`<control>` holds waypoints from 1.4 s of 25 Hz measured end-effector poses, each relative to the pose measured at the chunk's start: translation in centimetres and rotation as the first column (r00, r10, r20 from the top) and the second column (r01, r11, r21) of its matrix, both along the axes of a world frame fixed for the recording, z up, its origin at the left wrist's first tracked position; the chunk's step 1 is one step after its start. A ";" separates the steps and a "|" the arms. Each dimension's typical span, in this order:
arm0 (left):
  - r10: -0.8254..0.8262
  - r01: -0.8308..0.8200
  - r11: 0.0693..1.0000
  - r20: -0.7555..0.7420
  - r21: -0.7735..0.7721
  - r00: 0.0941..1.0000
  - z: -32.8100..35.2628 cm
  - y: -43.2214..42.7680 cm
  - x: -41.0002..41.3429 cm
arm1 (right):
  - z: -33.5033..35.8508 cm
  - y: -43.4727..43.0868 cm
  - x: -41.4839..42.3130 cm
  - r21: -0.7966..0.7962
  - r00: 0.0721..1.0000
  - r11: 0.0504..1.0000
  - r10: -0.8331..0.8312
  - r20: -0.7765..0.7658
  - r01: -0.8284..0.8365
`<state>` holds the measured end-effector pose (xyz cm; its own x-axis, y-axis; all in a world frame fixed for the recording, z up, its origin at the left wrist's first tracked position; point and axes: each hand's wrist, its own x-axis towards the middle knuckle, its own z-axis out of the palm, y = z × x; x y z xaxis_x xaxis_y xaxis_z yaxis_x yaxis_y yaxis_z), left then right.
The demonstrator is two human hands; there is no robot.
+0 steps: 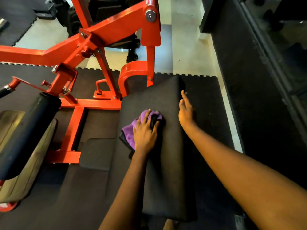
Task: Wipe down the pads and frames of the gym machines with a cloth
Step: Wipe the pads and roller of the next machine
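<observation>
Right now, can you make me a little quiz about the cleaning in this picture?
1. What colour is the cloth under the left hand? A) purple B) green C) white
2. True or false: the right hand holds a spray bottle.
3. Fill in: the machine's frame is painted ___.

Key: 1 A. 2 False: it holds nothing and lies flat along the edge of the black pad. 3 red.
</observation>
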<state>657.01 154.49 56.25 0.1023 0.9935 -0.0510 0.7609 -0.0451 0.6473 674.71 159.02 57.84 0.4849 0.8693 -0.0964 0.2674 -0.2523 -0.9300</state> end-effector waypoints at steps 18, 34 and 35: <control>-0.336 0.313 0.941 0.278 0.126 0.900 16.9 -11.8 5.9 | 12.5 -20.8 -0.1 0.258 0.536 0.962 0.267 -0.801 -0.093; -0.270 0.279 0.952 0.086 -0.122 0.959 5.3 -15.8 -5.2 | 12.0 -29.8 -2.9 -0.059 0.996 0.995 -0.077 0.054 0.080; -0.281 0.284 0.945 0.041 -0.160 0.959 4.0 -16.1 -5.8 | 9.9 -30.5 -4.3 -0.172 0.995 0.984 0.069 0.078 -0.055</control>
